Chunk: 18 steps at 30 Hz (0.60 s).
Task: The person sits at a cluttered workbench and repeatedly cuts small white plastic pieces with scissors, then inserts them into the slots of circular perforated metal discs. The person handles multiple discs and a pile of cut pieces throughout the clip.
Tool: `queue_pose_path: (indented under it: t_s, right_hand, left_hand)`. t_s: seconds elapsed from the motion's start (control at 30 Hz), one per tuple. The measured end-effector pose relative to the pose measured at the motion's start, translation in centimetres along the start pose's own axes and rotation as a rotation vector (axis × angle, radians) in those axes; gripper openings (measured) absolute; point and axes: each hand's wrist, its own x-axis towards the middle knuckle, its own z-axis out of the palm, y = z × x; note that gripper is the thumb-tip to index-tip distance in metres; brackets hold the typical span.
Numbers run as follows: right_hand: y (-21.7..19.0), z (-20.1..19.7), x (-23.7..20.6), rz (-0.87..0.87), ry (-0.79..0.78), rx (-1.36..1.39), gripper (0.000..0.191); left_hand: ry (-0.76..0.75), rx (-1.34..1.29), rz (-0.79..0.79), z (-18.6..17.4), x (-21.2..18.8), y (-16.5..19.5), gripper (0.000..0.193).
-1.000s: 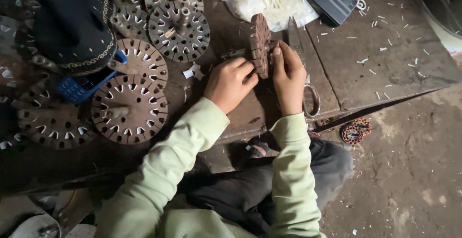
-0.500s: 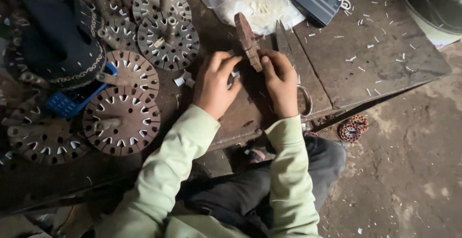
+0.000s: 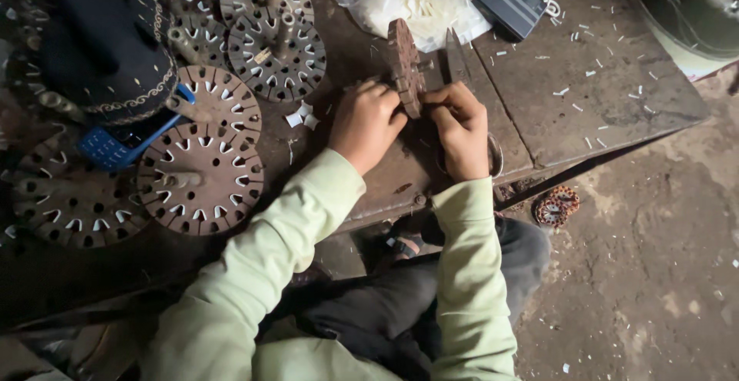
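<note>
On the worn wooden workbench [image 3: 600, 96], a rusty slotted stator disc [image 3: 404, 65] stood on edge, just in front of a white plastic bag [image 3: 419, 0]. Left hand [image 3: 366, 123] clenched around the disc's lower rim; right hand [image 3: 462, 131] pinching the same rim from the other side. To the left, more slotted discs [image 3: 200, 169] lying flat beside a dark embroidered cap [image 3: 100, 50]. Copper coil [image 3: 558, 205] down on the floor.
</note>
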Motion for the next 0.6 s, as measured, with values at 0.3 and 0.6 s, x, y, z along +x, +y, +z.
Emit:
queue_pose_path:
  t_s: [0.3,0.6]
  right_hand:
    - [-1.3,0.8,0.1,0.022,-0.060,0.082,0.024]
    - [-0.7,1.7,0.7,-0.060,-0.026,-0.105,0.030]
  left_hand:
    - [0.095,-0.176,-0.030,0.5,0.3,-1.2,0.017]
    - [0.131,-0.070,-0.110,2.7,1.1,-1.4,0.021]
